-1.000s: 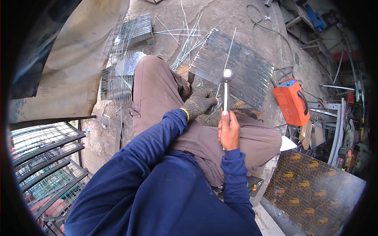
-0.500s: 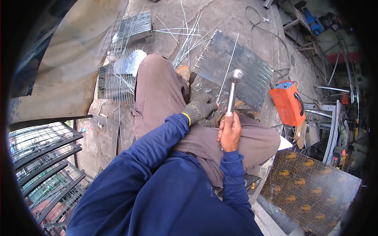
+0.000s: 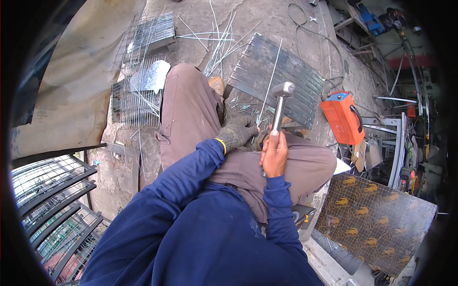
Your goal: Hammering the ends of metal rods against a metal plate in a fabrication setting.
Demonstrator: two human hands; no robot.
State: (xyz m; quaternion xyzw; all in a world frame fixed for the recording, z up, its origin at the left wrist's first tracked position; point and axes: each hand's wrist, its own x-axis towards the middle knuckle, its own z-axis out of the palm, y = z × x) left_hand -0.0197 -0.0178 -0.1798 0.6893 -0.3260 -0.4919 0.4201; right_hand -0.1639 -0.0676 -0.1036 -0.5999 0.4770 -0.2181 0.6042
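Observation:
My bare right hand (image 3: 274, 156) is wrapped round the handle of a metal hammer (image 3: 279, 110), whose head points away from me above my lap. In a dark knitted glove with a yellow cuff, my left hand (image 3: 238, 132) is closed on the near end of a thin metal rod (image 3: 270, 86). The rod slants away across a dark ribbed metal panel (image 3: 281, 71). Short cut pieces of rod (image 3: 245, 107) lie on the ground just beyond my left hand. Whatever lies under that glove is hidden.
Long loose rods (image 3: 222, 43) and wire mesh (image 3: 136, 102) are scattered ahead and to the left. An orange machine (image 3: 342, 119) with a black handle stands at the right. Nearer is a patterned brown board (image 3: 377, 219). Black metal racks (image 3: 57, 205) are at the left.
The whole view has shifted slightly, so the surroundings sit further left and up. Both hands keep their holds, and the hammer stays raised in almost the same place.

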